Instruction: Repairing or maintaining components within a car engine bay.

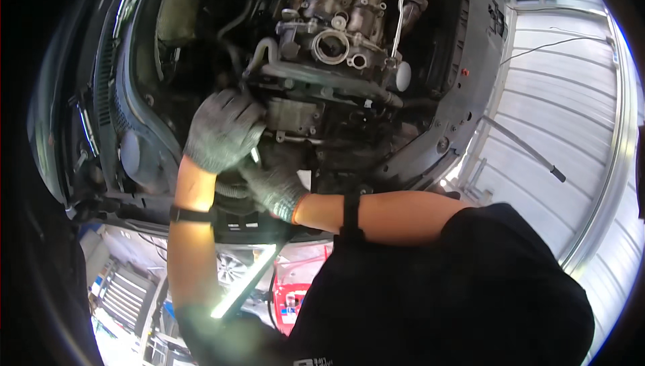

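Observation:
Both my hands wear grey knit gloves and work low on the side of a car engine point(336, 43) with its top cover off. My left hand point(224, 127) lies back-up against the engine's side, fingers curled down over a dark part that I cannot make out. Just below it, my right hand point(274, 188) reaches up from the right, its fingertips meeting the left hand's. A small shiny metal piece point(255, 155) shows between the two hands. Which hand holds it is hidden. Black bands sit on both forearms.
The engine bay's dark front panel point(463, 77) curves along the right. A glowing light bar point(245, 287) hangs below my arms. A red case point(295, 302) and a car wheel point(230, 268) lie on the floor beneath. White ribbed panels point(571, 131) fill the right side.

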{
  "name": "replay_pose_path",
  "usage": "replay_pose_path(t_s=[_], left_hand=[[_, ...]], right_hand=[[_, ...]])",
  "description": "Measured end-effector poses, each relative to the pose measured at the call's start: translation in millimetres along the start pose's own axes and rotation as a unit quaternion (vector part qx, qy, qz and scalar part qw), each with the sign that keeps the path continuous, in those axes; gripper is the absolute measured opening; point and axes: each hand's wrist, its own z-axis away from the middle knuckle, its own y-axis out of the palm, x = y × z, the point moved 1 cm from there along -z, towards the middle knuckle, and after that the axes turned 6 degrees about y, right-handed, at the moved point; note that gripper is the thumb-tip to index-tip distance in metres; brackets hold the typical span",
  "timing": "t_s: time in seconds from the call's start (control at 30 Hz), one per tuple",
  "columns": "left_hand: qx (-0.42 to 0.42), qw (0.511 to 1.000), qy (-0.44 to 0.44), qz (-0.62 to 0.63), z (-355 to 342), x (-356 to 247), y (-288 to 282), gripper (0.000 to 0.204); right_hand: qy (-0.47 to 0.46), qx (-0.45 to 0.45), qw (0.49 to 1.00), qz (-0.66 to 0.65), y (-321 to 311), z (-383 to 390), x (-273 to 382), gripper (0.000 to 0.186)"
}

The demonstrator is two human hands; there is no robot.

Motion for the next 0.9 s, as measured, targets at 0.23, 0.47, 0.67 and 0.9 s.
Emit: replay_pose_path(t_s=[0.23,0.47,0.67,0.9], left_hand=[[0.018,0.987,-0.129,-0.096,-6.1,-38.9,5.3,0.013],[-0.07,0.981,-0.163,-0.078,-7.6,-33.9,12.3,0.011],[-0.113,0.925,-0.315,0.181,9.3,-12.1,26.4,0.027],[-0.062,0.824,-0.384,0.411,5.2,-12.9,7.2,0.024]], right_hand=[[-0.04,0.437,0.657,0.613,-78.8,-129.0,88.4,0.031],[-0.125,0.437,0.737,0.5,-129.3,-104.2,103.7,0.037],[0.186,0.321,0.928,0.031,-71.0,-21.1,35.4,0.034],[0.217,0.486,0.839,-0.116,-28.9,-47.0,-16.5,0.076]])
